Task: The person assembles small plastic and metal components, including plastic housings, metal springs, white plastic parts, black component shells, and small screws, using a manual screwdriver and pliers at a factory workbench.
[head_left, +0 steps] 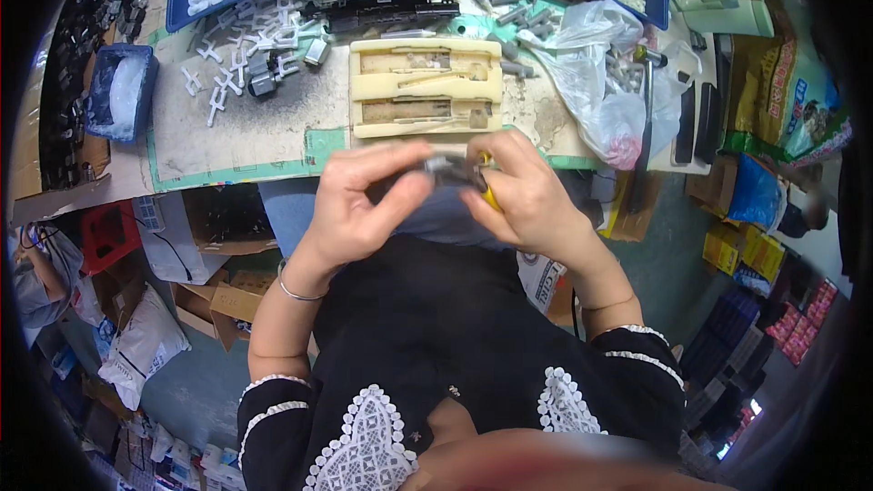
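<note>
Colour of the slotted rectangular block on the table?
Pale cream-yellow slotted rectangular block; shows best in the head view.

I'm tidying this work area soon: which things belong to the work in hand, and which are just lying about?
Likely in use:
yellow-handled tool, in the right hand
blurred grey piece, by the left hand
cream grooved block, beyond the hands

Probably just lying about:
white sack, lower left
open cardboard box, below the bench
green patterned bag, far right

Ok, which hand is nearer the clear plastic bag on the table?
Right. The right hand is left of the plastic bag and nearer the body; the left hand is farther left.
</note>
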Tool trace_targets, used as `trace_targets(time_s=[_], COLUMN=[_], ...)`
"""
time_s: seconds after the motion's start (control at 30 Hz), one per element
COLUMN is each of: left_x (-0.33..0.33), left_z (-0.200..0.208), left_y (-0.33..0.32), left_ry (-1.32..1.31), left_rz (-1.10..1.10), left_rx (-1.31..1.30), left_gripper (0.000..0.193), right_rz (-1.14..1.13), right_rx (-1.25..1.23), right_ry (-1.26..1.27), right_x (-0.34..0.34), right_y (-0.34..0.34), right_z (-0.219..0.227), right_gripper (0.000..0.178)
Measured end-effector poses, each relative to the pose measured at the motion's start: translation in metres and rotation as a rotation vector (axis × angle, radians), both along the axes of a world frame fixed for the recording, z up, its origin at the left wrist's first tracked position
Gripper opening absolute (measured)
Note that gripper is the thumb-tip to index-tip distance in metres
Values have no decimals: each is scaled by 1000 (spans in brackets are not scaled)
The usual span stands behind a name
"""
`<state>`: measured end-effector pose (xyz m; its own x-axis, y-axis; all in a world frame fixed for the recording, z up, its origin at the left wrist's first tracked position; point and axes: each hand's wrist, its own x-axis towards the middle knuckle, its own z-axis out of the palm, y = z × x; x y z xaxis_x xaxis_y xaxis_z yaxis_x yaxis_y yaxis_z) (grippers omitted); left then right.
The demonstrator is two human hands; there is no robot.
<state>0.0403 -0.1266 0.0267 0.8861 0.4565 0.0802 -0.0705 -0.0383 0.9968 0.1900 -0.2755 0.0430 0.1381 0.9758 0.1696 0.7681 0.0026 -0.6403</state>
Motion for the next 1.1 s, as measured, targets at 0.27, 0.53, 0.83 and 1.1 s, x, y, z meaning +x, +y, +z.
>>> trace_targets(time_s=[0.27, 0.53, 0.83, 1.1], left_x=[-60, -165, -38, 16], left_z=[2, -33, 15, -36], left_y=[73, 118, 80, 76], left_ry=[314, 1005, 325, 378], left_rz=[-702, -318, 295, 420], left_rx=[-228, 350, 857, 1227], left_gripper=[24, 27, 24, 15], right_rz=[-705, -496, -128, -122], right_rx=[-328, -264, 105, 141], right_ry=[-222, -599, -388, -399], right_x=[47, 64, 59, 58], right_y=[-23, -3, 113, 105], right_z=[14, 19, -23, -17], right_gripper=[31, 18, 10, 8])
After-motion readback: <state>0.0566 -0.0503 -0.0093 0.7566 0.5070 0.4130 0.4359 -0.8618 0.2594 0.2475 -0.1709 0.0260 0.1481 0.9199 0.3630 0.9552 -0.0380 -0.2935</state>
